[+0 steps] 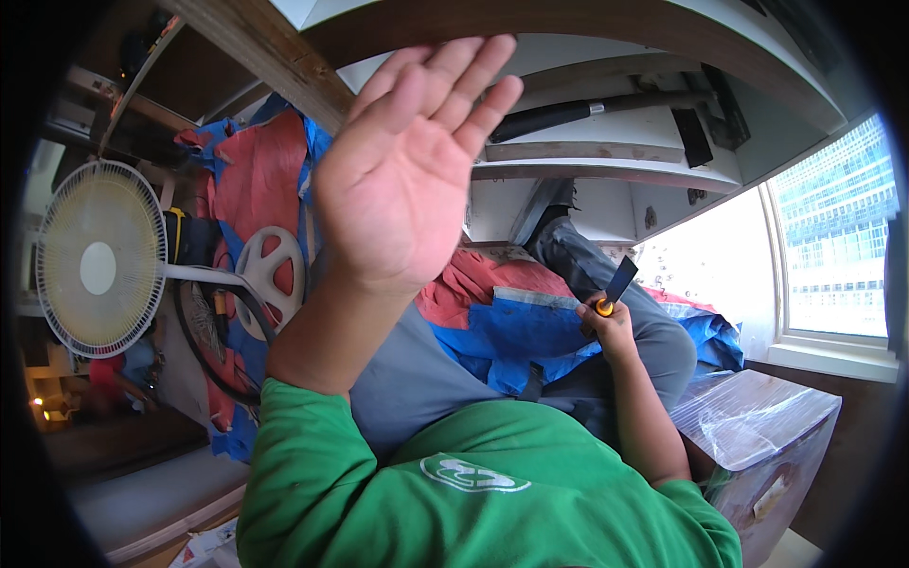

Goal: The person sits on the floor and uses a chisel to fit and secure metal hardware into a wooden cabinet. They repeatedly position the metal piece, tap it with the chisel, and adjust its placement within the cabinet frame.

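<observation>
My left hand [402, 180] is raised with the palm turned up and the fingers spread, holding nothing. Its fingertips overlap the brown edge of a wooden board [587, 28] overhead; whether they touch it I cannot tell. Lower and to the right, my right hand [611, 331] is closed around a putty knife with a dark flat blade [620, 279] and a yellow-orange handle, the blade pointing up and away. That hand rests close to my bent knee.
A long tool with a black grip [540, 121] lies on a white shelf ahead. At the left stands a fan [99, 256] with a round white base. Red and blue tarp [502, 331] covers the floor. A plastic-wrapped box [757, 417] sits right, below a window [833, 246].
</observation>
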A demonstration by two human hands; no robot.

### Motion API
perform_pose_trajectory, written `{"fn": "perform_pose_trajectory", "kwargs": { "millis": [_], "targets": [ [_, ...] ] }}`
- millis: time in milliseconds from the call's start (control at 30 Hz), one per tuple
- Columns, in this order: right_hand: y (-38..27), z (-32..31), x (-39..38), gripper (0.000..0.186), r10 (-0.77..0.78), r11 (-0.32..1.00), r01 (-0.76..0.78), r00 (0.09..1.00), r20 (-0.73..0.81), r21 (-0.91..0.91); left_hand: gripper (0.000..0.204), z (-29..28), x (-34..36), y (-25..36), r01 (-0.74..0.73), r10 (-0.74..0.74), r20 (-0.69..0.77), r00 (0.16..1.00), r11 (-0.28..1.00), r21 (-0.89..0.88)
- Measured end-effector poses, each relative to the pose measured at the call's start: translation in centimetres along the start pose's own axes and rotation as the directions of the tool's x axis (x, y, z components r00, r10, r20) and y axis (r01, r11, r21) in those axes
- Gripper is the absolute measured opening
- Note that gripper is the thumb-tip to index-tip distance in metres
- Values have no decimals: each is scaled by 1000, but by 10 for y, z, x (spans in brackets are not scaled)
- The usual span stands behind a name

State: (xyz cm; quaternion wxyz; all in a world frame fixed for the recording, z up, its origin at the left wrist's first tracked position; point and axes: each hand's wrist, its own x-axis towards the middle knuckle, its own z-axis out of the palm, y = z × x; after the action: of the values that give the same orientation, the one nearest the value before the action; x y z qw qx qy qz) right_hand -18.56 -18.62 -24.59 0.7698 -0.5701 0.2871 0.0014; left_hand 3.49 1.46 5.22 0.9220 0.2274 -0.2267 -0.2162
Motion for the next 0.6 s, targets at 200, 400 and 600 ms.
{"fn": "perform_pose_trajectory", "kwargs": {
  "millis": [200, 400, 600],
  "targets": [
    [1, 1, 0, 22, 7, 1000, -7, 1000, -25, -25, 38, 3, -2, 23, 15, 6, -106, 994, 981, 192],
    [-1, 1, 0, 20, 66, 996, -69, 997, -40, -65, 43, -9, 2, 39, 56, -50, -33, 998, 979, 198],
    [-3, 2, -2, 20, 86, 991, -83, 996, 23, -108, 37, -29, 7, 34, -14, 5, 36, 999, 966, 257]
  ]
}}
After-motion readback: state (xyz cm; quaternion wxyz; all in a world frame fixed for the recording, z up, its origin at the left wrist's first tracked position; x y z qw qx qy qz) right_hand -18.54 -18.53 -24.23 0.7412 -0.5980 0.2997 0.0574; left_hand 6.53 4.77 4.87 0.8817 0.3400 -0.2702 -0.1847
